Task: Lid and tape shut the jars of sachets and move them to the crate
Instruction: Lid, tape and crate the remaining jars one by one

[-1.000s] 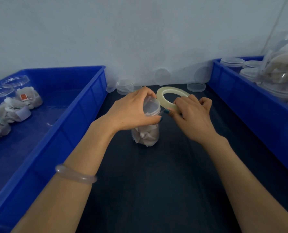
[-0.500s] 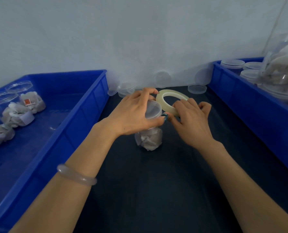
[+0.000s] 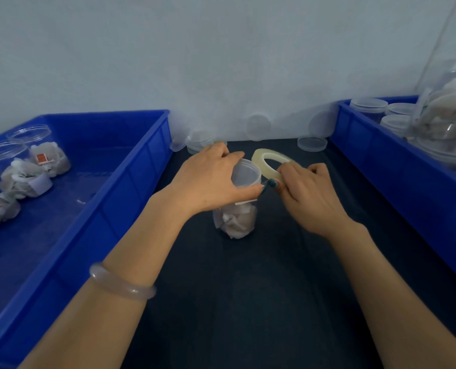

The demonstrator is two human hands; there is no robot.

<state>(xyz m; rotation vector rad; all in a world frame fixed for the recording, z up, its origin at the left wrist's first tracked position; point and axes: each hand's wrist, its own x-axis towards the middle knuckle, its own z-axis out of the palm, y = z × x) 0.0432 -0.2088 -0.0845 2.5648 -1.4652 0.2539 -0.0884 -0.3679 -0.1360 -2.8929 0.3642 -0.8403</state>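
A clear round plastic jar (image 3: 236, 211) stands upright on the dark table top (image 3: 248, 302), with white paper sachets (image 3: 235, 222) bunched in its lower half and a clear plastic lid (image 3: 245, 173) on its mouth. The left hand (image 3: 211, 182) is clasped over the jar's top, fingers curled round the far side of the lid and the thumb on the near side. Just right of the jar, the right hand (image 3: 309, 193) pinches the near rim of a roll of pale translucent tape (image 3: 268, 162), which is tilted with its edge against the lid. The two thumb tips meet beside the lid.

Left of the jar lies a large blue plastic crate (image 3: 131, 182). It holds three more clear jars (image 3: 39, 150), each with sachets at the bottom; the nearest is cut off by the frame edge. Whether they are taped cannot be told.

Right of the jar is a second blue plastic crate (image 3: 376, 161), holding three stacks of clear lids (image 3: 368, 105) and a large clear container of pale sachets (image 3: 447, 110), blurred at the frame edge.

Behind the jar, along the pale wall (image 3: 221, 62), are loose clear lids: one lying flat (image 3: 312, 143), two leaning on the wall, and a small stack (image 3: 200, 141).

A single pale, glassy bangle (image 3: 120, 284) circles the left forearm.
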